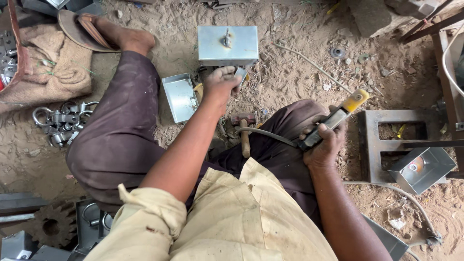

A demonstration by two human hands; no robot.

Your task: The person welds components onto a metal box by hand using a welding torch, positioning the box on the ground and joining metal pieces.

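left hand (pixel 221 83) pinching small metal piece below steel box (pixel 227 44); right hand (pixel 323 141) gripping electrode holder (pixel 333 121), risking burning fingers if arc strays.

Outdoor metal workshop: dirt floor (pixel 299 72), sheet-metal boxes (pixel 227 45), hammer (pixel 244 126), clamps (pixel 63 123).

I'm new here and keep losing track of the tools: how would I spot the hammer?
Start from the closed metal box on the sandy ground, ahead of the seated person. Come toward the person, past the left hand, to the gap between the knees. The hammer lies there: a dark rusty head on a short wooden handle, the only wooden-handled tool, unlike the yellow-tipped holder in the right hand.
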